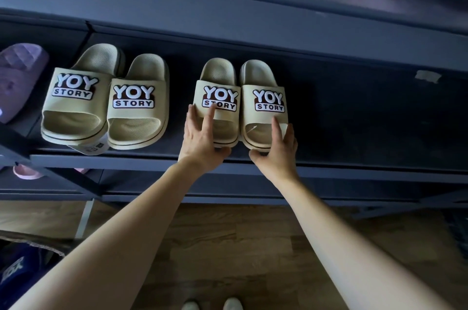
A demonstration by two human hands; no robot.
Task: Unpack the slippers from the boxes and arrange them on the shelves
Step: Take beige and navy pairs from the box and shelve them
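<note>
**Q:** How are these slippers likely to handle?

**A:** They look like moulded foam slides. They are probably light, springy, a little grippy and not fragile. The thick toe end of the sole or the broad strap should give the surest hold.

**Q:** Where do they lie relative to the fingers?

**A:** The pair stands side by side, touching, on the dark shelf [152, 160], toes at its front edge.
- **Left hand** [200, 138]: fingers splayed over the strap and footbed of the left slipper [219, 74], thumb against the sole's front.
- **Right hand** [277, 151]: holds the toe of the right slipper [263, 75], forefinger on the footbed, thumb at the front rim.

A matching larger pair [101, 102] stands near, to the left.
</note>
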